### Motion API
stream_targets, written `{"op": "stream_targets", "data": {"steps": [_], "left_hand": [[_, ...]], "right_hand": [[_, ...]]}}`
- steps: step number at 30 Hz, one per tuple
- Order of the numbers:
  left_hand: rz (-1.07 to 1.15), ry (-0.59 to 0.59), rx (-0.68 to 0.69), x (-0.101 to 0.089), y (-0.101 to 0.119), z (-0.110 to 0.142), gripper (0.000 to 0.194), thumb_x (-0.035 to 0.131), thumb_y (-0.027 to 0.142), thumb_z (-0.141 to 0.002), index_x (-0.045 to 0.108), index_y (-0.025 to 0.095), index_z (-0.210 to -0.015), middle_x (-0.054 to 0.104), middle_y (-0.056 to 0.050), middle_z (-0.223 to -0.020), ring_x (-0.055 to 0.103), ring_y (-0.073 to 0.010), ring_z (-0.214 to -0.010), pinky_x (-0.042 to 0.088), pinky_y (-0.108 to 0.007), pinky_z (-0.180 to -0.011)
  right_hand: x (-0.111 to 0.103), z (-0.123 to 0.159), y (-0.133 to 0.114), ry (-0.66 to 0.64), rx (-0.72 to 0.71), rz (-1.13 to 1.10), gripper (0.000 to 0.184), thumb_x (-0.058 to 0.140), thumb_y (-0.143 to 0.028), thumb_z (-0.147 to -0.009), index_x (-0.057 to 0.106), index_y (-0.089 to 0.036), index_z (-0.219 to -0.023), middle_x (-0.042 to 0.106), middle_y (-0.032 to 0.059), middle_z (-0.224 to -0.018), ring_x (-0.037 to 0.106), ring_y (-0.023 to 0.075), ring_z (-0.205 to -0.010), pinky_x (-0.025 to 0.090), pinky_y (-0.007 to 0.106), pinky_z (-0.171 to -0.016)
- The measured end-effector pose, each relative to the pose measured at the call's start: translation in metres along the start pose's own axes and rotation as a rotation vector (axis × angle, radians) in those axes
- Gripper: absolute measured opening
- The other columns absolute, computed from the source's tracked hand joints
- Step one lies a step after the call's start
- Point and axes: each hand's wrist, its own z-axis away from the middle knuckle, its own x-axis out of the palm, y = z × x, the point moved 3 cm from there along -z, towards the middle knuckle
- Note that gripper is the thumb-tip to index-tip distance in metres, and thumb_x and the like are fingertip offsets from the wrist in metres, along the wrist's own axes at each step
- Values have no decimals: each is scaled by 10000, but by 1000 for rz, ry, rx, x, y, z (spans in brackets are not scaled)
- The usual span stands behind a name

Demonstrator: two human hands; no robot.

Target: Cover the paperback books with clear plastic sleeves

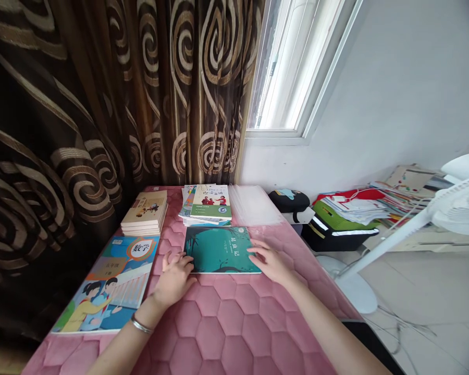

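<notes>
A teal-green book (214,250) with white Chinese characters lies flat on the pink quilted cover. My left hand (175,276) rests at its left edge, fingers bent onto the cover's side and the thumb apart. At the right edge is my right hand (270,261), fingers spread, with the tips touching the book. Left of my left hand lies a blue mathematics textbook (113,281) with drawn children on it. Behind that stands a stack of tan books (145,211). Just beyond the teal book sits a pile of booklets (209,203), a white and green one on top.
Clear plastic sheets (254,204) lie right of the booklet pile. A patterned curtain (187,94) hangs behind. A white fan (391,239) stands on the floor at right, near a black and green box (336,224) of papers. A dark object (369,344) lies at the right edge.
</notes>
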Motion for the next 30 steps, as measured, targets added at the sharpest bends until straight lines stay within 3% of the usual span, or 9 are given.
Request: {"op": "stream_targets", "data": {"steps": [4, 7, 13, 16, 20, 24, 27, 30], "left_hand": [[-94, -10, 31, 13, 30, -14, 231, 601, 240, -869, 644, 241, -1096, 638, -93, -1180, 522, -287, -1157, 230, -618, -1080], [-138, 1, 5, 20, 35, -20, 269, 552, 168, -884, 622, 251, -1130, 628, -92, -1155, 544, -270, -1116, 279, -601, -1057], [-134, -1, 18, 21, 25, -17, 323, 523, 142, -887, 617, 287, -1160, 629, -74, -1144, 549, -261, -1108, 272, -611, -1059], [-118, -1, 16, 17, 14, -9, 348, 511, 115, -885, 636, 310, -1145, 644, -62, -1142, 538, -263, -1125, 251, -610, -1066], [-40, 11, -2, 11, -10, 0, 423, 494, 61, -871, 665, 361, -1116, 655, -37, -1169, 504, -267, -1180, 201, -607, -1079], [84, 51, -152, 15, -33, -4, 509, 458, -7, -815, 712, 370, -1046, 610, -42, -1244, 483, -286, -1209, 312, -593, -1021], [201, 97, -226, 25, -41, -19, 527, 420, -28, -791, 728, 328, -1029, 605, -51, -1224, 525, -238, -1168, 416, -485, -1003], [250, 103, -237, 34, -42, -39, 527, 404, -45, -773, 720, 262, -1061, 638, -65, -1141, 606, -177, -1055, 478, -351, -977]], "right_hand": [[20, -60, -17, -108, 52, 267, 347, 457, -316, -929, 599, -263, -1241, 519, 55, -1396, 485, 222, -1265, 370, 386, -1047], [33, -94, -21, -134, 82, 361, 360, 431, -278, -944, 578, -190, -1261, 570, 119, -1331, 495, 260, -1234, 369, 399, -1009], [34, -115, -18, -153, 153, 454, 261, 456, -267, -931, 658, -182, -1074, 665, 137, -1161, 521, 308, -1162, 365, 446, -915], [24, -103, -21, -193, 150, 467, 201, 523, -314, -900, 697, -219, -939, 700, 103, -1091, 587, 277, -1067, 372, 406, -892], [8, -61, -26, -272, 136, 436, 244, 604, -393, -839, 692, -229, -682, 738, 57, -814, 656, 215, -773, 410, 315, -745], [4, -7, -27, -379, 209, 262, 379, 611, -450, -810, 592, -209, -518, 658, 13, -554, 606, 160, -545, 371, 251, -547], [12, 20, -27, -513, 373, -21, 391, 609, -483, -789, 542, -212, -515, 637, -2, -517, 594, 151, -485, 363, 235, -481], [17, 24, -29, -462, 390, -102, 337, 605, -455, -786, 550, -216, -553, 624, -15, -500, 608, 151, -491, 381, 228, -494]]}}
